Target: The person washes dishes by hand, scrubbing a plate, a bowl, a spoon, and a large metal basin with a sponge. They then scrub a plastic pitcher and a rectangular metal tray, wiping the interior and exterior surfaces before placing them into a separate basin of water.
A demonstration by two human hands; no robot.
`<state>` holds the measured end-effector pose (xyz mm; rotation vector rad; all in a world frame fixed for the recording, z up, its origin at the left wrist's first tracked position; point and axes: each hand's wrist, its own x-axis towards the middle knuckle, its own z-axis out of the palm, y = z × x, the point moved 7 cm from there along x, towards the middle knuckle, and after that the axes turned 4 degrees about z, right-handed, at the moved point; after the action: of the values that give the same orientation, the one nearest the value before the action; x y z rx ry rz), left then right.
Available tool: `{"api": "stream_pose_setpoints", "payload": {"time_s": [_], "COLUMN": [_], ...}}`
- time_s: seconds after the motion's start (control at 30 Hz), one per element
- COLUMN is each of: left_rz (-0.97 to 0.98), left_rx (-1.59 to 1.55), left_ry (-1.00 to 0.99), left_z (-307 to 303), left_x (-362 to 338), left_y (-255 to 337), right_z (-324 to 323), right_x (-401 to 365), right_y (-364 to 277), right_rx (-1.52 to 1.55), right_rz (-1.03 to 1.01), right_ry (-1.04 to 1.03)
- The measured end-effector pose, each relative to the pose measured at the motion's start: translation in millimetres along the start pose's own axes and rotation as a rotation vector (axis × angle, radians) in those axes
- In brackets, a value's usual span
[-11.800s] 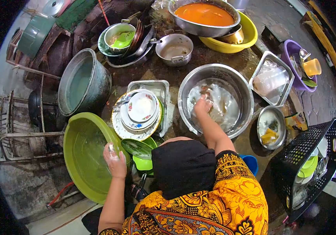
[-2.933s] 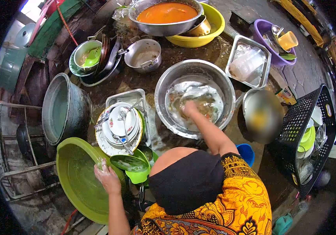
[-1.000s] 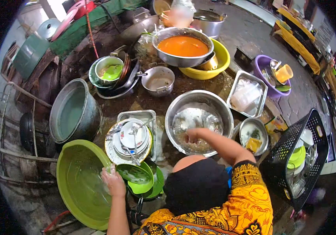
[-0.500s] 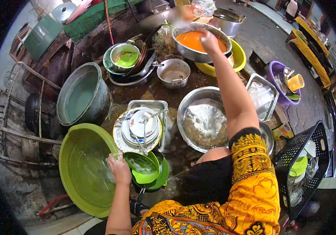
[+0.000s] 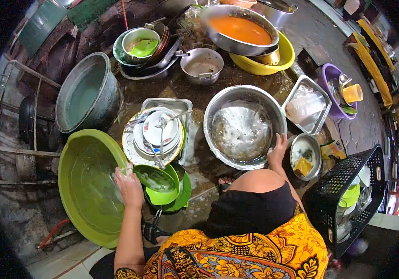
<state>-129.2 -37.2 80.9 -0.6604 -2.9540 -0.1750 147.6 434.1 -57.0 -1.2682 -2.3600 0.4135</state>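
My left hand (image 5: 129,187), wet with suds, grips the rim of a large green basin (image 5: 76,200) holding cloudy water. Just right of it sits a green bowl (image 5: 158,180) with suds inside, on top of other green dishes. My right hand (image 5: 278,151) is at the lower right rim of a wide metal basin (image 5: 213,149) holding sudsy water, its fingers around the edge. Beside that hand stands a small metal bowl (image 5: 312,145) with a yellow sponge (image 5: 303,166) and dark scrubber in it. Stacked plates (image 5: 136,156) with spoons rest on a metal tray (image 5: 186,104).
A large pot of orange liquid (image 5: 241,30) sits on a yellow basin (image 5: 283,63) at the back. Nearby are a small pot (image 5: 202,65), stacked pans (image 5: 167,58) and a dark tub of water (image 5: 113,88). On the right stand a purple basin (image 5: 327,95) and black crate (image 5: 332,200).
My right hand has come back from over the pot of orange liquid to the metal basin's rim. The view has shifted. My left hand stays at the green basin's rim.
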Motion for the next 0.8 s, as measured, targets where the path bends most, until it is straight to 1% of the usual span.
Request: {"api": "stream_pose_setpoints", "payload": {"time_s": [0.07,0.1,0.13,0.2,0.23,0.3,0.33,0.37,0.4,0.43,0.47,0.5,0.53,0.6,0.63,0.7,0.8], "left_rz": [0.009,0.002,0.008,0.004,-0.003,-0.022,-0.023,-0.027,-0.047,-0.047,-0.036,-0.031,-0.027,-0.013,-0.025,-0.02,-0.04], "left_rx": [0.011,0.013,0.016,0.014,0.006,-0.007,0.001,0.012,0.015,-0.014,-0.043,0.008,0.002,-0.005,-0.009,-0.018,-0.053], "left_ry": [0.003,0.002,0.007,0.015,0.008,0.01,0.007,-0.006,-0.012,-0.01,-0.007,-0.005,0.001,0.021,0.023,0.024,0.03], "left_z": [1,1,1,-1,-2,-3,-2,-1,0,0,0,-2,-1,2,2,3,-2], "left_x": [0,0,1,1,2,4,5,2,0,1,1,2,3,2,1,1,2], "left_y": [-1,-2,-1,0,0,0,0,-2,-5,-5,-4,-2,-2,-6,-8,-8,-7], "right_z": [-33,-18,-11,4,-4,3,3,0,-3,-8,-20,-30,-38,-59,-61,-63,-64], "right_x": [-9,-15,-13,-8,-5,-7,-2,-2,3,12,23,32,45,67,79,102,134], "right_y": [-21,2,13,50,49,64,56,53,50,49,33,21,12,-29,-39,-63,-93], "right_rx": [-0.096,-0.155,-0.153,0.329,0.314,0.302,0.293,0.372,0.333,0.37,0.406,0.487,0.463,0.504,0.504,0.626,0.537], "right_rz": [0.126,0.259,0.252,0.492,0.528,0.516,0.51,0.559,0.492,0.41,0.336,0.306,0.302,0.333,0.321,0.194,0.148], "right_ry": [0.156,0.233,0.229,0.126,0.113,0.113,0.108,0.1,0.114,0.154,0.201,0.18,0.197,0.143,0.139,0.15,0.154]}}
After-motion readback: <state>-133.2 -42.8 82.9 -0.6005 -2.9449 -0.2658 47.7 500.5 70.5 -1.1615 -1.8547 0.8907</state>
